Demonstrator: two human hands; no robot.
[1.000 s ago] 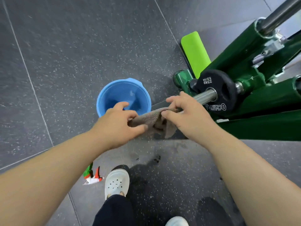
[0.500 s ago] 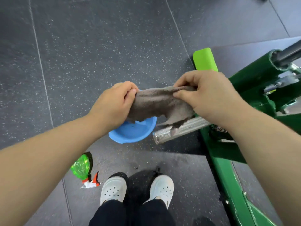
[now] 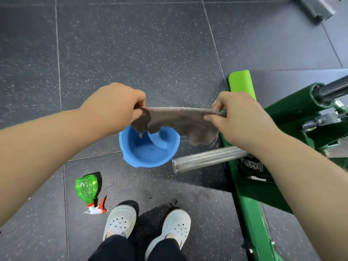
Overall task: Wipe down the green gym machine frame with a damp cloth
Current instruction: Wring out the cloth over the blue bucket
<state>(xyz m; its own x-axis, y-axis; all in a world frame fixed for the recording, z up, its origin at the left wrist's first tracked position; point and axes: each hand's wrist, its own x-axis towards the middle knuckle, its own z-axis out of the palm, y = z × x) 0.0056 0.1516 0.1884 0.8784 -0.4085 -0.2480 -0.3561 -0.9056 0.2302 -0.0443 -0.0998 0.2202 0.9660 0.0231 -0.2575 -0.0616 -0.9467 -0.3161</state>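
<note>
A grey-brown cloth (image 3: 180, 121) hangs stretched out flat between my two hands, above a blue bucket (image 3: 148, 147). My left hand (image 3: 116, 104) pinches its left corner and my right hand (image 3: 239, 117) pinches its right corner. The green gym machine frame (image 3: 252, 200) stands at the right, just beyond my right hand, with a knurled steel bar (image 3: 207, 159) sticking out toward the bucket. A black weight plate on that bar is mostly hidden behind my right forearm.
A green spray bottle (image 3: 87, 189) with a red-and-white trigger lies on the dark rubber floor at lower left. My two white shoes (image 3: 120, 221) stand at the bottom centre. A bright green pad (image 3: 241, 81) lies behind the frame. Grey metal equipment (image 3: 316, 8) sits at top right.
My hands have pulled apart, spreading the bunched cloth out wide. The view has shifted so the bucket, bar and both shoes show more fully.
</note>
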